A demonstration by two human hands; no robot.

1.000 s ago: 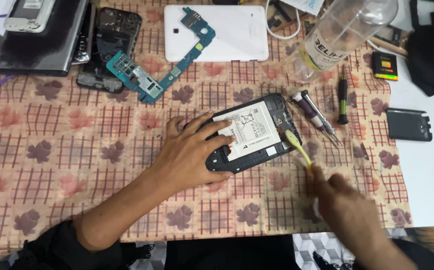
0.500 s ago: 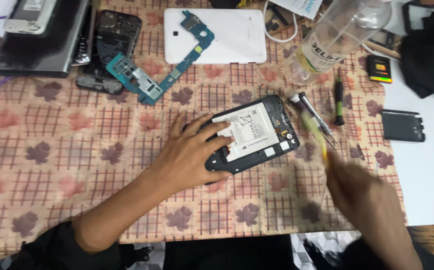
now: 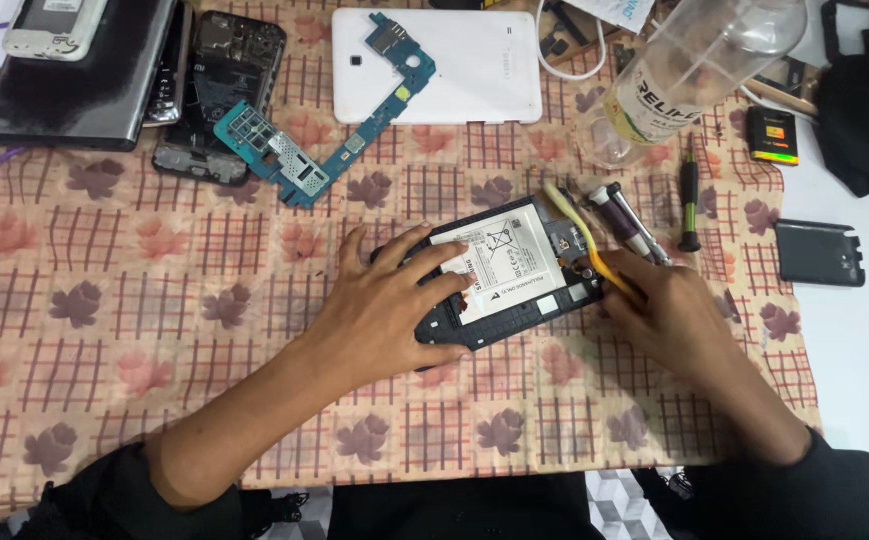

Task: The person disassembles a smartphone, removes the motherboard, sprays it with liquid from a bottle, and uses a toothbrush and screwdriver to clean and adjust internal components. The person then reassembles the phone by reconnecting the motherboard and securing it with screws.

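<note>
From the camera on my head I am looking straight down at the bench [image 3: 855, 380], which is wearing a checked cloth [image 3: 135, 330] with a leaf pattern.

My left hand [image 3: 390, 310] is lying flat with its fingers spread across the left half of an opened phone [image 3: 505, 275], pressing it onto the cloth. The phone is lying near the middle of the cloth, tilted a little, back cover off, with its pale battery [image 3: 510, 265] facing up.

My right hand [image 3: 670, 310] is gripping a yellow toothbrush [image 3: 580, 230] by the handle, fingers closed around it. The handle is crossing the phone's right end and the bristle end is pointing up and to the left, just above the phone's top right corner.

Just beside the brush a metal-tipped tool [image 3: 630, 222] is lying on the cloth, and next to that a green-handled screwdriver [image 3: 689, 200]. A clear plastic bottle [image 3: 690, 75] is lying tilted beyond them. Further back a white tablet [image 3: 435, 65] is lying face down with a blue circuit board [image 3: 320, 150] leaning across its corner, and a stripped black phone [image 3: 220, 95] is lying to the left of it. A dark phone cover [image 3: 820, 252] is lying on the bare white bench to the right.
</note>
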